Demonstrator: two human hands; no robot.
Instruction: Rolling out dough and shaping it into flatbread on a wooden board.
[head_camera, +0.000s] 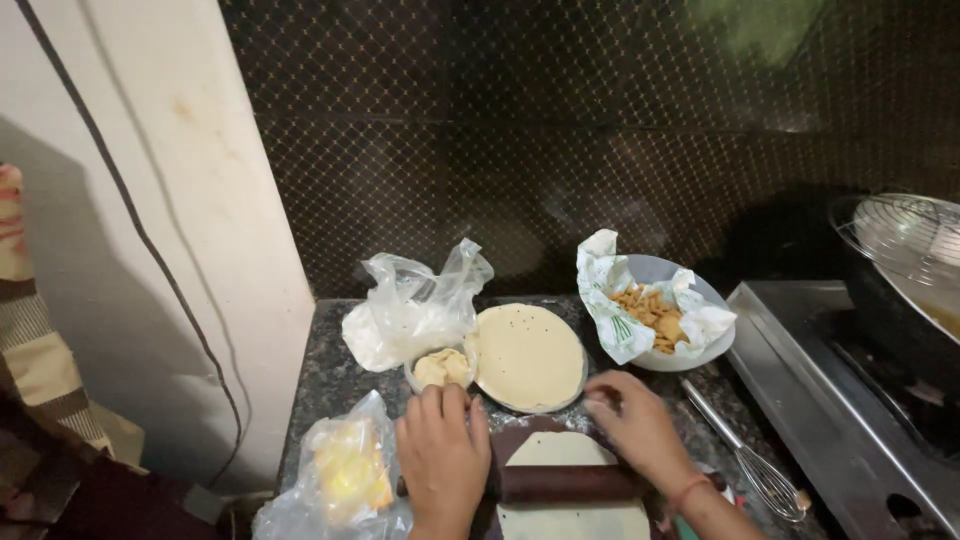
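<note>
At the far left edge of the frame, a striped cloth (25, 330) hangs beside a cream wall with a dark cable (150, 250) running down it. A dark speckled stone counter (330, 375) fills the lower middle.

At lower left on the counter sits a clear plastic bag with yellow contents (345, 470). Just right of it, at the bottom centre, the left hand (443, 455) lies palm down with fingers together and gently curled, pressing on the left end of a dark wooden rolling pin (565, 483). The pin lies crosswise over a pale flat round of dough (570, 490) on a dark rolling board (515, 440), so both palms can press it from either end.

Above the left hand stands a small bowl of dough balls (442, 368), close enough to reach, with a crumpled clear plastic bag (415, 305) behind it. To its right, a plate holds a stack of rolled dough discs (528, 355) dotted with dark seeds, kept just beyond the board.

The right hand (640, 430) rests on the pin's right end, fingers bent loosely forward, a red thread at the wrist. Above it is a pale bowl lined with paper, holding golden fried pieces (655, 315). A wire whisk (755, 465) lies at lower right. At the far right are a steel stove (830, 400) and a dark pan of oil with a wire skimmer (900, 235) resting across it.
</note>
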